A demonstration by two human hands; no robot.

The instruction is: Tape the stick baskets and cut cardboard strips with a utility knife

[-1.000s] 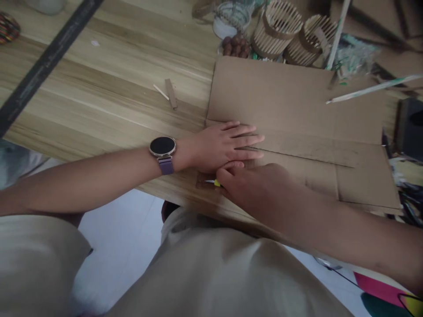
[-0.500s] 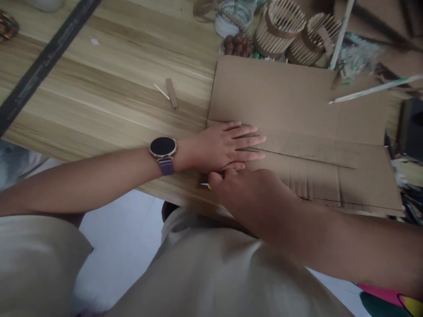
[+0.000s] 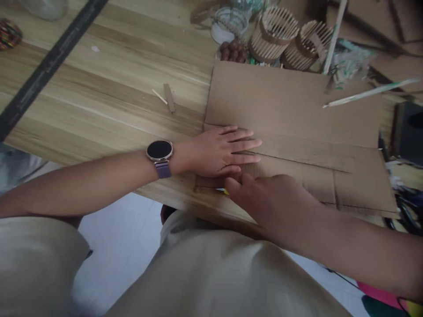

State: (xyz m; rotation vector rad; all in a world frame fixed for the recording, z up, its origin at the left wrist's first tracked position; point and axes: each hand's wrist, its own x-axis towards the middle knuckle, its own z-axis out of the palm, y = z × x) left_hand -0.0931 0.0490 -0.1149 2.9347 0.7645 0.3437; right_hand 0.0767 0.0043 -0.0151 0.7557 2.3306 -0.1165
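A large brown cardboard sheet (image 3: 257, 97) lies on the wooden table, with a fold and a long slit across it. My left hand (image 3: 228, 149) presses flat on its left part, fingers spread, the slit running out from beneath the fingertips. Close by, at the sheet's near edge, my right hand (image 3: 261, 193) is closed around a utility knife (image 3: 226, 191). Only a bit of its yellow body and a pale blade show, pointing left; the rest is hidden in the fist. The blade lies by the cardboard's near edge.
Two round slatted wooden baskets (image 3: 272, 37), a glass jar (image 3: 229, 24) and brown beads (image 3: 233, 52) stand behind the cardboard. A white stick (image 3: 366, 94) lies across its far right. A dark ruler-like bar (image 3: 49, 66) crosses the table's left. Small scraps (image 3: 169, 97) lie between.
My right hand has moved to the right along the cardboard's near edge with the knife, uncovering more of the near left corner. My left hand stays pressed in place; the view has shifted slightly.
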